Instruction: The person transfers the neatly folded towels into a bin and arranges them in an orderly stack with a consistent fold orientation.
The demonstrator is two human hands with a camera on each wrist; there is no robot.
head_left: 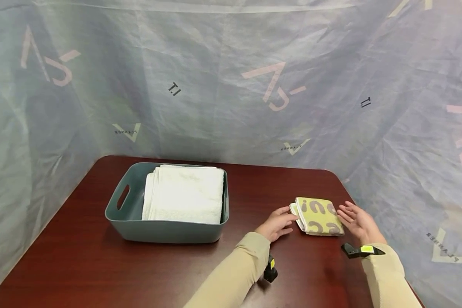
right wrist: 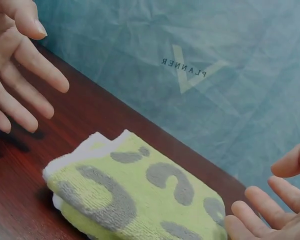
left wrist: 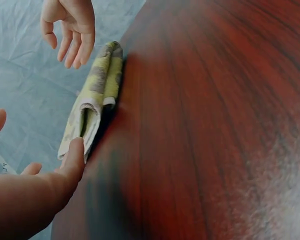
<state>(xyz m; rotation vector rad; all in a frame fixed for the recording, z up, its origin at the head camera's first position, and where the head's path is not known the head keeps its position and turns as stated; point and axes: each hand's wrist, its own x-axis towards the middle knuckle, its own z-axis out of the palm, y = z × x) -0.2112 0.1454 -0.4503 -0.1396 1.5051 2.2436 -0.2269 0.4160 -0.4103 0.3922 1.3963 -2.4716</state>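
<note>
A folded yellow-green towel (head_left: 318, 216) with grey markings and a white edge lies on the right part of the table. To its left, my left hand (head_left: 278, 224) has its fingers extended toward the white-edged folds. At the other side, my right hand (head_left: 359, 221) is held with spread, relaxed fingers right at the towel's edge. The right wrist view shows the towel (right wrist: 140, 195) between both hands, its layers stacked. Seen from the left wrist, the folded layers of the towel (left wrist: 97, 85) stand side by side, and neither hand grips them.
A grey-green plastic bin (head_left: 161, 231) with a cut-out handle stands at the left of the dark red wooden table (head_left: 146, 273). Folded white towels (head_left: 188, 194) fill much of it. A grey fabric sheet (head_left: 200, 85) hangs behind and beside the table.
</note>
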